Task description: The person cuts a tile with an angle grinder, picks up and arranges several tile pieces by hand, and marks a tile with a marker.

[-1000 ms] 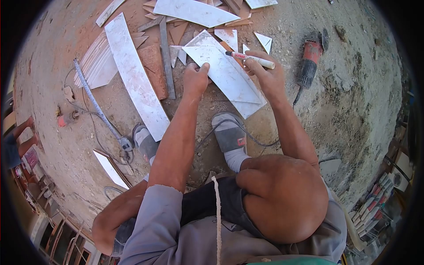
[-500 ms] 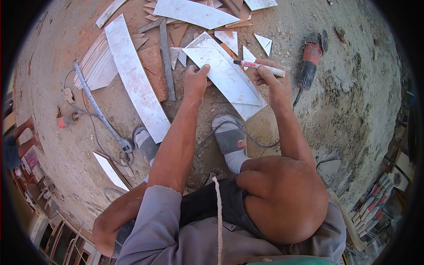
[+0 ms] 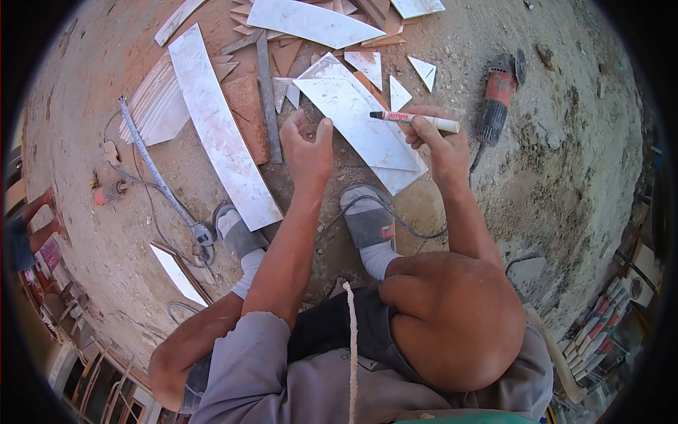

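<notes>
The right hand [image 3: 438, 141] grips a marker [image 3: 414, 120] over the pointed tile [image 3: 360, 120] on the ground, hiding the tile's right edge. The left hand [image 3: 308, 152], fingers spread and empty, has lifted off the tile's near edge it pressed before.

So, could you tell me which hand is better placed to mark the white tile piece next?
Probably the right hand: it holds the marker, tip over the white tile piece. The left hand is empty beside it.
</notes>
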Action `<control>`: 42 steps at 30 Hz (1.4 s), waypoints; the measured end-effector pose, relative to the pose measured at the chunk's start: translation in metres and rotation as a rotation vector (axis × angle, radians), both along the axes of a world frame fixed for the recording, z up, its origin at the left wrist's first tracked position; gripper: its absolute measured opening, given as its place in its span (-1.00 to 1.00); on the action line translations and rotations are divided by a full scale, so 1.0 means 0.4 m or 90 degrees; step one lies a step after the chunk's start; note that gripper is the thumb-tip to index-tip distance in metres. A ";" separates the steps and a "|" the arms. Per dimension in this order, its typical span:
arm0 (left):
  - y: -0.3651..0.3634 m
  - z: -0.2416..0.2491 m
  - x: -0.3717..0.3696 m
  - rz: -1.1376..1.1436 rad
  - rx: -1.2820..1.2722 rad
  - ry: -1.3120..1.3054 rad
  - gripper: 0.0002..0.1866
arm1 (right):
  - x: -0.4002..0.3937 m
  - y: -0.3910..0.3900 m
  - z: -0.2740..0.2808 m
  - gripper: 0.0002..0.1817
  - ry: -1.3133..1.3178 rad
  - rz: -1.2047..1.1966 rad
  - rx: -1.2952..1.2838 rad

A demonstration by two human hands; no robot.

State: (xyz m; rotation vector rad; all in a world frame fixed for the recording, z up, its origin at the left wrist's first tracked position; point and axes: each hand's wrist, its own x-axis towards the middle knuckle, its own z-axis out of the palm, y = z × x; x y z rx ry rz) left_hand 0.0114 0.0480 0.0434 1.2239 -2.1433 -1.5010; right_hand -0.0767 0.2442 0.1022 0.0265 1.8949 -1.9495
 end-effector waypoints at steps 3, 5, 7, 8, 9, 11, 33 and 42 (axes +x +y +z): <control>0.024 0.085 0.027 -0.177 -0.236 0.046 -0.43 | 0.020 -0.005 0.020 -0.72 -0.005 0.041 0.027; 0.042 0.129 0.024 -0.346 -0.183 0.123 -0.54 | 0.027 -0.015 0.032 -0.74 -0.019 0.050 0.020; 0.048 0.152 0.023 -0.374 -0.014 0.064 -0.60 | 0.022 -0.013 0.039 -0.74 -0.036 0.058 0.001; 0.050 0.158 0.023 -0.400 0.158 0.005 -0.66 | 0.020 -0.011 0.040 -0.75 -0.053 0.062 -0.014; 0.053 0.161 0.026 -0.402 0.156 0.006 -0.66 | 0.018 -0.009 0.039 -0.75 -0.051 0.060 -0.016; 0.060 0.160 0.033 -0.381 0.135 0.056 -0.71 | 0.020 -0.002 0.033 -0.73 -0.081 0.044 -0.035; -0.022 0.102 0.102 -0.139 0.243 0.041 -0.70 | -0.054 0.071 0.073 -0.76 0.088 -0.059 -0.034; -0.027 0.095 0.078 -0.161 0.665 0.206 -0.77 | -0.058 0.035 0.031 -0.70 0.060 -0.049 -0.016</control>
